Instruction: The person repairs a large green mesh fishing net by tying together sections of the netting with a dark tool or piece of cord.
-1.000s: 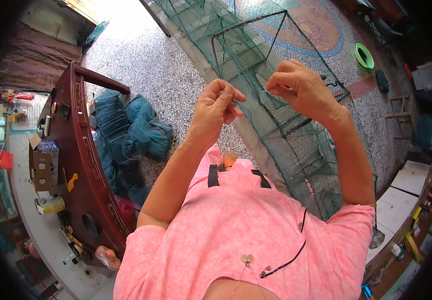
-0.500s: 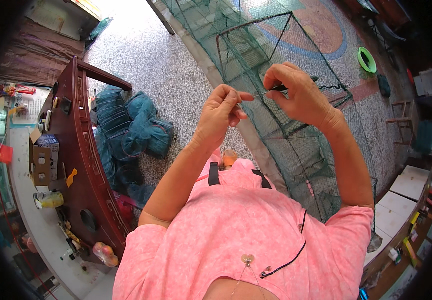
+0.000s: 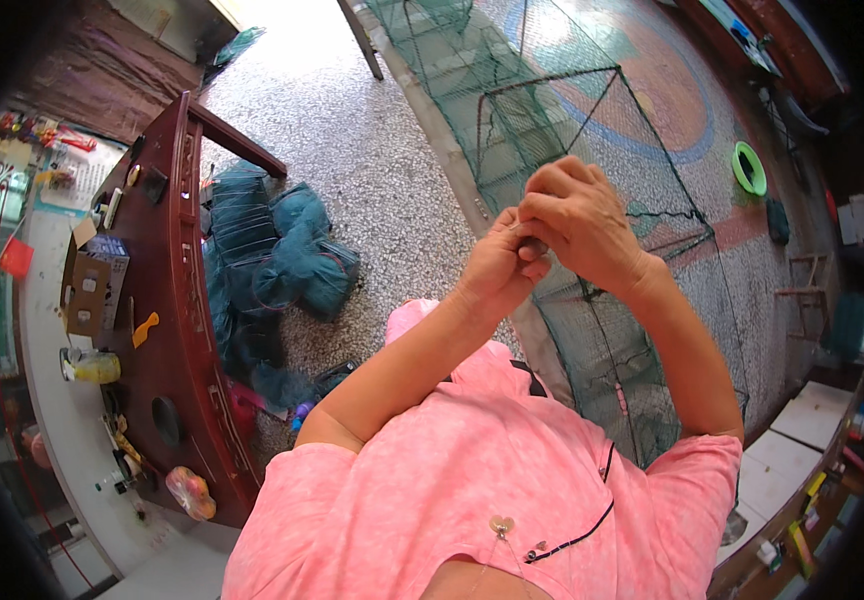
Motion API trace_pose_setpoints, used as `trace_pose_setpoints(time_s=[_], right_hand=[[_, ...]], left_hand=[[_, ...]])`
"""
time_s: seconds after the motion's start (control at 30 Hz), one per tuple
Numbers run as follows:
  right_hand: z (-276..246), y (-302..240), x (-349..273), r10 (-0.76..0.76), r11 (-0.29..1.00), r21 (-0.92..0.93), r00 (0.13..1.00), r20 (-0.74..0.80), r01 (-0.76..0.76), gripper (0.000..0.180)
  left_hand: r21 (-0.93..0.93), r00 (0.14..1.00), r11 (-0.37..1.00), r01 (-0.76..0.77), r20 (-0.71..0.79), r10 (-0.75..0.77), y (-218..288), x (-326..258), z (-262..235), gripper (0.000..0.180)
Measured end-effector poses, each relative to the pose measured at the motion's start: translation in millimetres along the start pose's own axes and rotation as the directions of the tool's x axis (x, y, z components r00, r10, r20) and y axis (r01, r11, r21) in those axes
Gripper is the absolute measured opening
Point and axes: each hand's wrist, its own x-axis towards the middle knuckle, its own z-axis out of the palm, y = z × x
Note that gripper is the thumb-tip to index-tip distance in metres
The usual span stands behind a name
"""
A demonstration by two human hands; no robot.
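Note:
In front of my chest, my left hand [image 3: 505, 265] and my right hand [image 3: 592, 228] meet with their fingers closed together. The fingertips pinch at one spot, and what they hold is hidden between them. A slim dark tool seen earlier in my right hand does not show. Below and beyond my hands stretches a long green mesh net trap [image 3: 607, 340] with dark rectangular frames [image 3: 549, 80]. My hands overlap the net in view; whether they touch it I cannot tell.
At the left stands a dark red wooden table [image 3: 177, 270] with a cardboard box [image 3: 90, 290] and a yellow-filled jar [image 3: 92, 366]. Folded blue-green nets [image 3: 297, 265] lie on the speckled floor beside it. A green basin [image 3: 749, 168] and a small wooden stool [image 3: 804, 285] are at the right.
My hands have come from apart to touching; the left moved right toward the right hand. The dark tool in my right hand has gone out of sight. The view has shifted slightly.

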Motion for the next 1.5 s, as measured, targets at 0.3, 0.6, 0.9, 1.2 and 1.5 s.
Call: trace_pose_setpoints(time_s=[0.3,0.6,0.9,1.2,1.5], right_hand=[[6.8,-67.8,34.1,-0.232,0.921,0.303,0.969,-0.083,0.246,0.009],[-90.0,-68.0,74.7,0.19,0.551,0.803,0.902,-0.386,0.228,0.02],[-199.6,9.1,10.9,0.506,0.214,0.95,0.805,-0.308,0.229,0.028],[-56.8,35.6,10.8,0.58,0.689,0.421,0.797,0.169,-0.59,0.016],[-2.7,43.8,12.1,0.579,0.575,0.348,0.669,0.466,-0.741,0.024]], left_hand=[[-0.071,0.964,0.995,-0.07,0.252,0.085,-21.5,26.6,-10.6,0.008],[0.902,0.837,0.017,-0.431,0.392,0.383,10.0,-31.2,37.0,0.017],[0.773,0.872,0.406,-0.488,0.409,0.27,46.8,-17.4,47.5,0.011],[0.268,0.98,0.944,-0.193,0.091,0.175,68.5,2.6,21.5,0.004],[0.609,0.997,0.791,-0.063,-0.006,0.083,51.2,6.2,23.0,0.016]])
